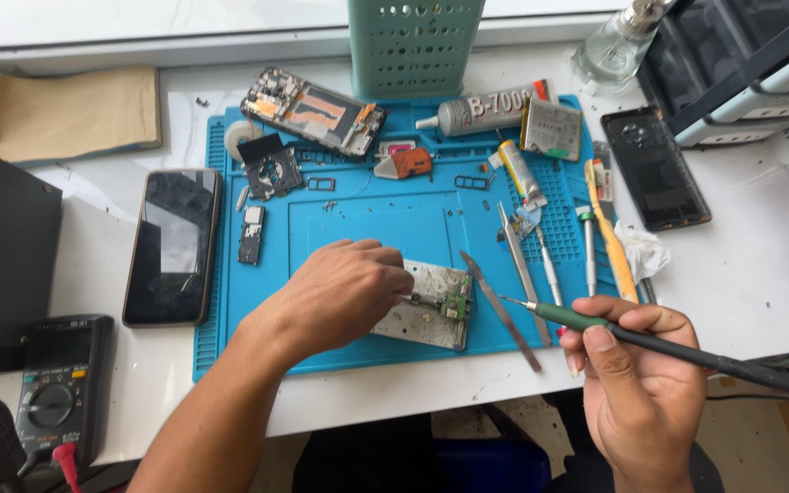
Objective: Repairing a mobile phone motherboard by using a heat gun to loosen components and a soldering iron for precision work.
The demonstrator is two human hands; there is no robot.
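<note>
The small circuit board (455,302) sits on a metal plate (422,319) at the near edge of the blue mat (385,228), and we've got our left hand (344,292) pressing down beside it, fingers curled onto the plate. Our right hand (636,383) grips the green-handled soldering iron (595,321), fingers wrapped tight, tip hovering just right of the board, not touching. The opened phone frame (314,111), battery (552,129) and back cover (655,169) lie apart up top, so we judge disassembly done and board work under way.
</note>
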